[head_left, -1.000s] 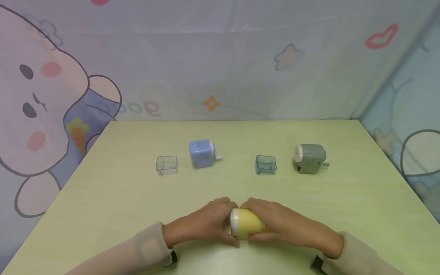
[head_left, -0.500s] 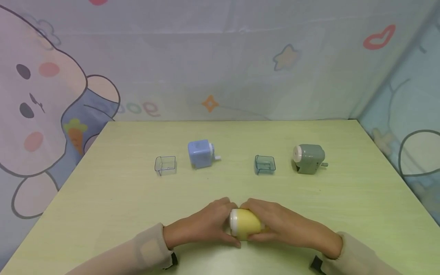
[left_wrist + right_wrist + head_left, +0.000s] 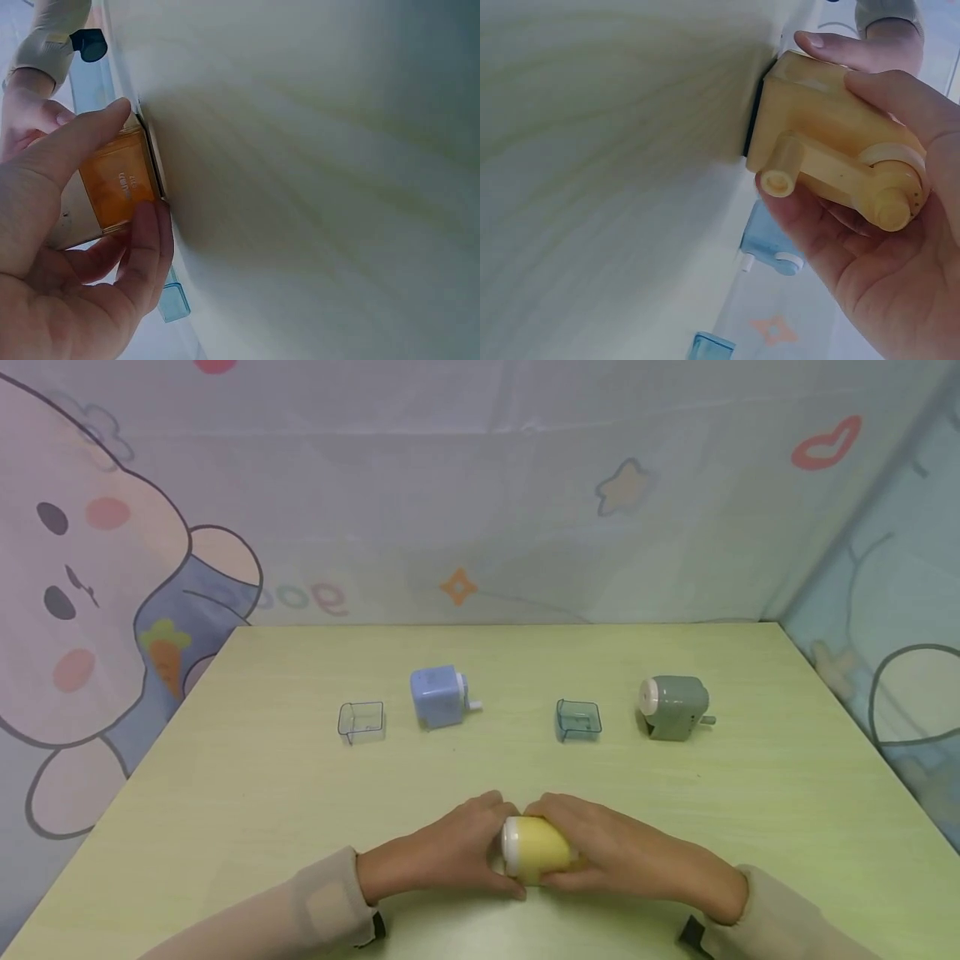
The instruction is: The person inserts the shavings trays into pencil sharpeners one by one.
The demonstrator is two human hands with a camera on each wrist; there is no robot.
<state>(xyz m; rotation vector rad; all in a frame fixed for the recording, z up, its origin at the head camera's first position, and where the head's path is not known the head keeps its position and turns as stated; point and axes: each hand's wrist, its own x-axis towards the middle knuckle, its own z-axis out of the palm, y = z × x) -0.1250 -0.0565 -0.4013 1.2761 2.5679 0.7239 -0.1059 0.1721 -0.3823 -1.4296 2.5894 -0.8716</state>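
A yellow crank pencil sharpener [image 3: 543, 847] with a white front ring stands at the near middle of the table, between both hands. My left hand [image 3: 463, 845] holds its front end, thumb on one side and fingers on the other. The left wrist view shows an amber see-through drawer [image 3: 124, 184] sitting in the sharpener there. My right hand [image 3: 626, 852] grips the body from the back, with the thumb along one side and fingers along the other. In the right wrist view, the crank handle [image 3: 829, 169] points out between thumb and fingers.
Farther back on the table [image 3: 285, 802] stand a blue pencil sharpener [image 3: 437, 697] and a grey-green one [image 3: 678, 708]. A clear drawer [image 3: 362, 720] lies left of the blue one, and a teal drawer [image 3: 578, 720] left of the grey-green one. A printed curtain [image 3: 525, 493] hangs behind.
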